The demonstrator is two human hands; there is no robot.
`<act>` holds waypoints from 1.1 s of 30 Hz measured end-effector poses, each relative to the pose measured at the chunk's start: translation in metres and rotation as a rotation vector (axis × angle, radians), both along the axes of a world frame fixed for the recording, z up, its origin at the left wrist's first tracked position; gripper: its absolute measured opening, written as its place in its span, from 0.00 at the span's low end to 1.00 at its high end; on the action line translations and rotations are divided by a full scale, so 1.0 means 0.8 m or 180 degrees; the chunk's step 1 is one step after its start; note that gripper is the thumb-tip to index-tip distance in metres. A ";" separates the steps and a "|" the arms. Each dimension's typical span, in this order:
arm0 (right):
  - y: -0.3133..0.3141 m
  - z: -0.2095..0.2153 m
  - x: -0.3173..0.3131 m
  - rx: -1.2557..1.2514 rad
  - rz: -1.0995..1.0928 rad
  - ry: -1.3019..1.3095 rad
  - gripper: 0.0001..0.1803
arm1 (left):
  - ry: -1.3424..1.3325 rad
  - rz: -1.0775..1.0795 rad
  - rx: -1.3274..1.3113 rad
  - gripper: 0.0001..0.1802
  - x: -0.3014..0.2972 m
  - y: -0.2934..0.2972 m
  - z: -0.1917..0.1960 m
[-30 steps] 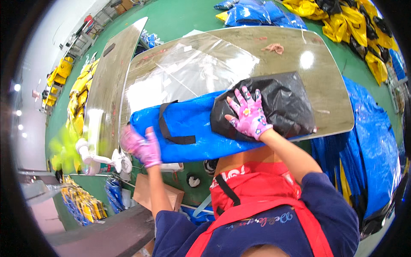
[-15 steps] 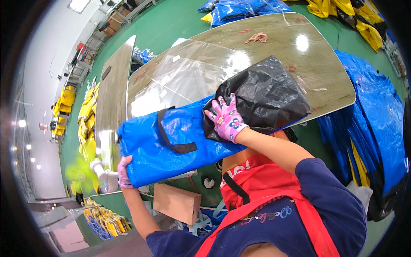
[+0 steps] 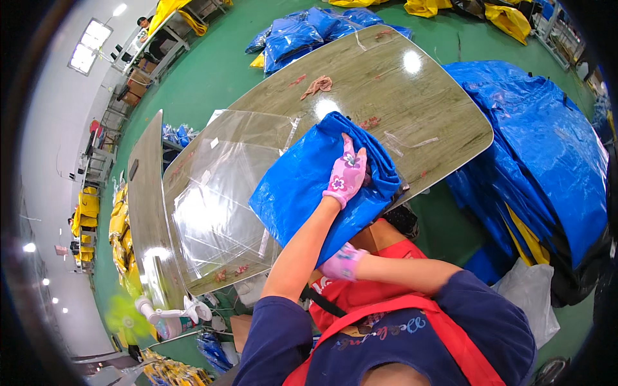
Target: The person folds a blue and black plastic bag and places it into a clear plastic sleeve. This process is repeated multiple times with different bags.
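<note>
A large blue plastic tote bag (image 3: 293, 183), folded over into a thick bundle, lies at the near edge of the wood-patterned table (image 3: 412, 109). My left hand (image 3: 347, 170), in a pink flowered glove, rests on top of the bundle with its fingers stretched toward the rolled far-right fold. At the bag's near corner, close to my apron, is my right hand (image 3: 344, 262) in a matching glove. Its fingers are mostly hidden by the bag. Clear plastic sleeves (image 3: 225, 174) are spread on the table to the left of the bag.
Blue sheeting (image 3: 534, 141) is heaped at the right, by the table. Wrapped blue packages (image 3: 293, 38) lie on the floor beyond. A crumpled tan cloth (image 3: 317, 87) is on the tabletop. A small fan (image 3: 145, 309) stands at the lower left, near a second table (image 3: 145, 174).
The bag has been folded over, its handle and black part now out of sight. My left hand moved from the bag's left end onto its top; my right hand drew back to its near corner.
</note>
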State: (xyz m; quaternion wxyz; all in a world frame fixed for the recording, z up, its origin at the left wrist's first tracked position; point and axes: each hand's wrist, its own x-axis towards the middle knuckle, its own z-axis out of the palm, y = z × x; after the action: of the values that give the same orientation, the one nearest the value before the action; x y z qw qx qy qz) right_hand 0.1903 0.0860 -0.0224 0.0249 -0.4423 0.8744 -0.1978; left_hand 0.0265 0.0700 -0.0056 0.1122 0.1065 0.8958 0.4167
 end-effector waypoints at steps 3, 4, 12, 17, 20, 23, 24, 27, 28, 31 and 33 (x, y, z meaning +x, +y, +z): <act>0.088 0.115 -0.054 0.0227 0.0529 -0.1625 0.22 | 0.0523 -0.0270 -0.1298 0.41 0.007 0.030 0.021; 0.106 0.111 -0.072 -0.0037 -0.0109 -0.0610 0.26 | 0.0981 -0.0498 -0.1683 0.40 -0.002 0.027 0.019; 0.189 0.029 -0.039 0.0116 -0.1151 0.0864 0.40 | 0.0409 -0.1808 -0.1432 0.33 -0.028 -0.066 0.070; 0.222 0.043 -0.028 -0.1547 -0.1236 0.0786 0.23 | -0.1115 -0.1439 -0.0024 0.36 0.006 -0.120 0.082; 0.257 0.066 -0.021 -0.3569 -0.1985 -0.2102 0.14 | -0.2718 -0.0883 0.2751 0.44 0.069 -0.195 0.065; 0.238 0.087 0.014 -0.3415 -0.2673 -0.3124 0.19 | -0.1754 -0.0227 0.4588 0.47 0.210 -0.180 0.050; 0.227 0.085 0.022 -0.3428 -0.2667 -0.3511 0.22 | -0.0666 0.0269 0.3179 0.46 0.251 -0.156 0.060; 0.213 -0.001 0.049 -0.3143 -0.3124 -0.4121 0.31 | -0.0973 0.1384 0.1520 0.39 0.269 -0.137 0.019; 0.208 0.013 0.058 -0.3133 -0.2721 -0.3911 0.34 | -0.0711 0.1047 0.1096 0.31 0.278 -0.150 -0.023; 0.240 0.016 0.050 -0.2637 -0.2538 -0.4356 0.39 | -0.1877 -0.0469 0.0045 0.24 0.245 -0.170 0.005; 0.265 0.022 0.048 -0.2619 -0.2668 -0.4427 0.37 | -0.1832 -0.0693 -0.0383 0.22 0.151 -0.183 0.048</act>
State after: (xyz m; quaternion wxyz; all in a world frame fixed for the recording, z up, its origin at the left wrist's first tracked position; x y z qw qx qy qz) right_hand 0.2287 0.2983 -0.0044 0.3130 0.1569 0.6118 -0.7093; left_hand 0.1476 -0.0766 0.0330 0.4112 0.0726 0.8337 0.3615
